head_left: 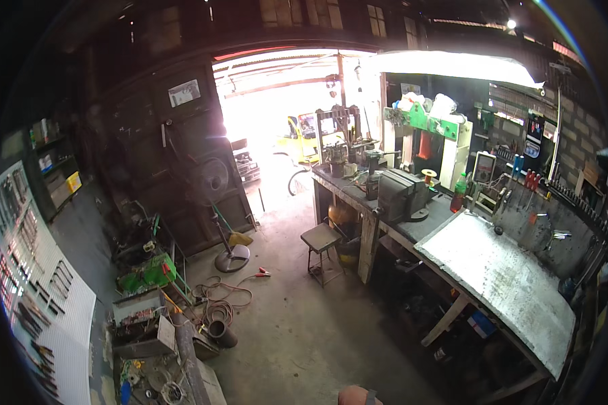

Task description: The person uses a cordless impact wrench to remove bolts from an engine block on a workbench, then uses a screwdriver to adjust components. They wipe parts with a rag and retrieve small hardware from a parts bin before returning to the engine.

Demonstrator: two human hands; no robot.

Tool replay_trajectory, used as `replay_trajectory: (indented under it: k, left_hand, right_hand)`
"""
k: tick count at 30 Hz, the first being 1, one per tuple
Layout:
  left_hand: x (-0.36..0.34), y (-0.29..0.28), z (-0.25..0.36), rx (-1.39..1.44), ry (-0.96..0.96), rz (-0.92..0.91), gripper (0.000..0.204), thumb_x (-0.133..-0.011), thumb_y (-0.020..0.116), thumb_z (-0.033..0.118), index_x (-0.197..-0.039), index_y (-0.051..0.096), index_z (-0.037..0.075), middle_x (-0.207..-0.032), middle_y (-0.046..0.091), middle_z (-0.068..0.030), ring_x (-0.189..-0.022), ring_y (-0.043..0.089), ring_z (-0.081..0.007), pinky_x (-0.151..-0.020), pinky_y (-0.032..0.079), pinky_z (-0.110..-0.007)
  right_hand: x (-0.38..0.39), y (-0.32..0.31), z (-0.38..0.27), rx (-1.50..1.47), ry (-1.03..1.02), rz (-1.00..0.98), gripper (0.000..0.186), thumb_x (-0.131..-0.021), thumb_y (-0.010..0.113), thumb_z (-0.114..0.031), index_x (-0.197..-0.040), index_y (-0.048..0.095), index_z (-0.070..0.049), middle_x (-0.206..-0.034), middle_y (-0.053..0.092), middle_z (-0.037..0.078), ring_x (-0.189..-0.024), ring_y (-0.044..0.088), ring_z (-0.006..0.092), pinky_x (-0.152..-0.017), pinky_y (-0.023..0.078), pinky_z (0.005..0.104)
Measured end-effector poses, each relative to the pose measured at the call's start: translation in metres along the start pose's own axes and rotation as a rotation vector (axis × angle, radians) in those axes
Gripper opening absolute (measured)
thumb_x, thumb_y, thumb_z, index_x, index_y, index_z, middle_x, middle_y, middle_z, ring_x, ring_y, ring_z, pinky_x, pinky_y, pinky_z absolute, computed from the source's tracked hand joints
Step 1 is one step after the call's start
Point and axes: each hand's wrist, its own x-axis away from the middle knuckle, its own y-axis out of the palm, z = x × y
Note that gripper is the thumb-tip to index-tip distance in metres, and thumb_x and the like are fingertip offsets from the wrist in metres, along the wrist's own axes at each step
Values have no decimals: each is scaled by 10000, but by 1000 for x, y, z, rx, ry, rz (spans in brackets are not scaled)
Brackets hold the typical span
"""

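At the bottom edge, right of centre, a small rounded bit of what appears to be my right hand (pixel 355 395) shows; its fingers cannot be made out. My left hand is out of frame. The hand is over the concrete floor (pixel 284 337), left of a workbench topped with a pale, scuffed metal plate (pixel 493 283). Farther along, that bench carries a large grey vise (pixel 397 196), a bottle of red liquid (pixel 458 194) and several tools. A metal stool (pixel 321 237) stands beside it.
A pedestal fan (pixel 215 181) stands by a dark door left of the bright doorway, with a yellow vehicle (pixel 294 142) outside. Cables and clamps (pixel 263 273) lie on the floor. Cluttered machinery (pixel 145 273) and a tool pegboard (pixel 61 304) line the left. A green-and-white press (pixel 429 121) stands behind the bench.
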Motion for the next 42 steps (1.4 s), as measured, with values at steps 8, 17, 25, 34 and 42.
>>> replay_trajectory:
  k: [8, 17, 25, 34, 42]
  left_hand:
    - [-44, -108, 39, -506, -141, -568, 233, -779, 715, 252, -885, 787, 57, -833, 761, -173, -753, 725, -311, -694, 574, -433]
    - [-254, -250, 215, -283, -123, -314, 238, -792, 709, 257, -869, 776, 42, -816, 753, -180, -744, 725, -315, -683, 573, -437]
    - [-451, -369, 300, -338, -3, -423, 246, -803, 704, 262, -854, 767, 30, -801, 746, -187, -736, 725, -319, -673, 573, -440]
    - [-682, -550, 384, -904, 303, -826, 260, -815, 698, 267, -838, 757, 15, -784, 738, -195, -728, 725, -323, -662, 572, -444]
    - [-1006, -443, 717, -469, 922, -409, 295, -990, 591, 198, -814, 692, -16, -757, 695, -127, -728, 679, -238, -704, 519, -366]
  right_hand:
    - [-62, -123, -156, 12, -123, -200, 494, -842, 685, -426, -1078, 757, 2, -1067, 755, 238, -1025, 730, 337, -859, 543, 468]
    - [-199, -282, -288, -28, -125, -185, 515, -828, 696, -444, -1076, 754, 3, -1067, 752, 242, -1032, 725, 340, -865, 540, 470]
    - [-289, -382, -407, -214, -45, -55, 540, -795, 724, -478, -1098, 754, -31, -1124, 743, 237, -1078, 704, 345, -908, 526, 470]
    - [-397, -485, -509, -448, -187, 134, 300, -923, 698, -320, -1098, 772, -87, -992, 767, 124, -933, 714, 246, -855, 540, 377]
    - [-473, -647, -571, -1030, -96, 1405, 199, -908, 729, -159, -1067, 734, -39, -878, 716, 58, -809, 690, 152, -751, 541, 293]
